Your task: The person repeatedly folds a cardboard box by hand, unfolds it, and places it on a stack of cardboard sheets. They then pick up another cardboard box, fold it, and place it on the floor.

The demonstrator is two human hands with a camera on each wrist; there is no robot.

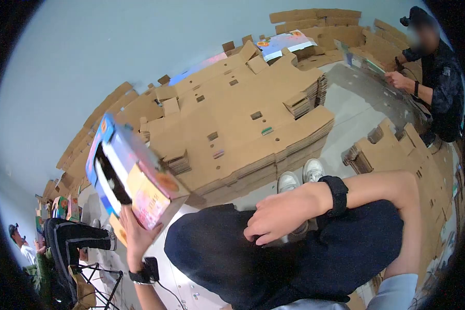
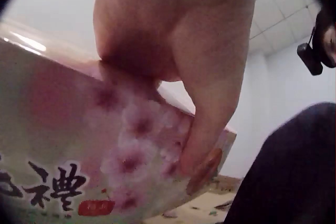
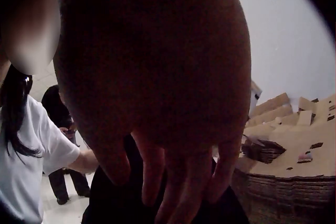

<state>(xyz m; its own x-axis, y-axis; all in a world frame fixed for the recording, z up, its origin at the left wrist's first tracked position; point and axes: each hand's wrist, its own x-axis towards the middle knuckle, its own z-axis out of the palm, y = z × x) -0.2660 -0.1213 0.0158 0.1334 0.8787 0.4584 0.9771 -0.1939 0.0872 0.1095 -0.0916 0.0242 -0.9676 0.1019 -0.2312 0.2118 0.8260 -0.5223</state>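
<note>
A colourful printed cardboard gift box (image 1: 151,199), pink, blue and white with flowers, is tilted up to the left of the knees. A long dark opening shows along its side. My left hand (image 1: 138,238) grips the box by its near lower edge. In the left wrist view, the thumb presses on the flower-printed panel (image 2: 136,153) near its corner, while the other fingers are mostly hidden behind the edge. My right hand (image 1: 281,214) hangs above the lap with loosely bent fingers and holds nothing. The right wrist view shows its fingers (image 3: 181,187) pointing down over dark trousers.
Broad stacks of flat brown cardboard (image 1: 227,124) lie ahead, and another stack (image 1: 413,160) is at the right. A person (image 1: 439,88) handles a sheet at the far right. More people and a folding stool (image 1: 85,287) are at the left. A cable (image 1: 173,294) runs from the left wrist.
</note>
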